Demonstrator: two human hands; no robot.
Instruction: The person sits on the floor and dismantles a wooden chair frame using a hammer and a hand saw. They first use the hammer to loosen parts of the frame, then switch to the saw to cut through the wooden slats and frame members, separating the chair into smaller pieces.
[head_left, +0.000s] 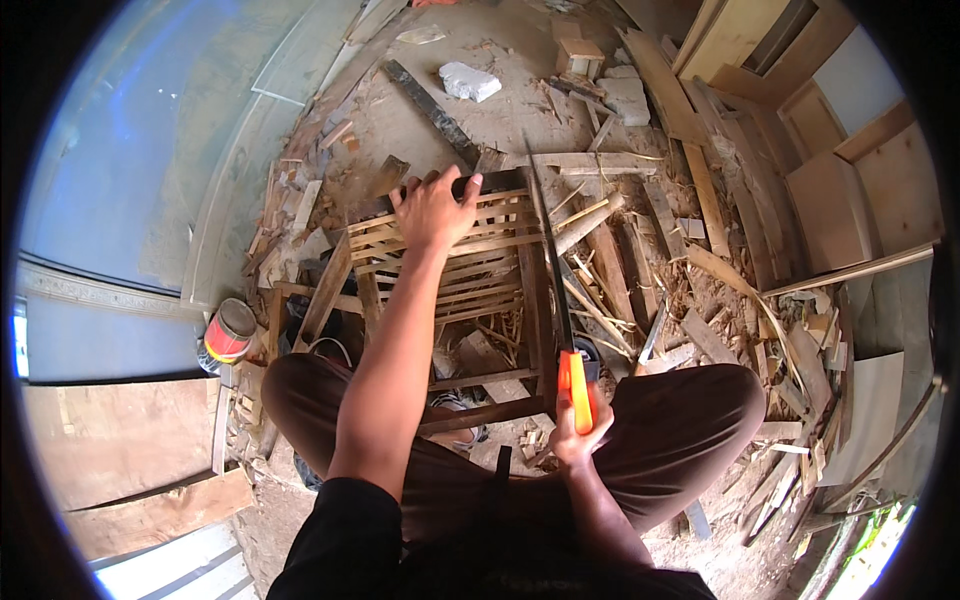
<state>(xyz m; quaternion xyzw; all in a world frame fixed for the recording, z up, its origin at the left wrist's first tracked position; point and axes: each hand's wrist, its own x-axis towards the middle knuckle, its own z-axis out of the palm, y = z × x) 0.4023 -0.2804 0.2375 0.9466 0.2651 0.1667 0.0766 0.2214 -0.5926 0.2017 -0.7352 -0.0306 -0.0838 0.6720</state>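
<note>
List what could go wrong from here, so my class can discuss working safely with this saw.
1. The left hand presses on the slatted wooden frame near the saw; if the blade jumps, it might cut the fingers.
2. The right hand holds the saw's handle close to the right thigh, so a slip could bring the tool against the leg.
3. Loose wood scraps surround the frame, so it might rock.

Red can (pixel 228 335) at left, white chunk (pixel 469 82), wood scraps (pixel 709 335)
</note>
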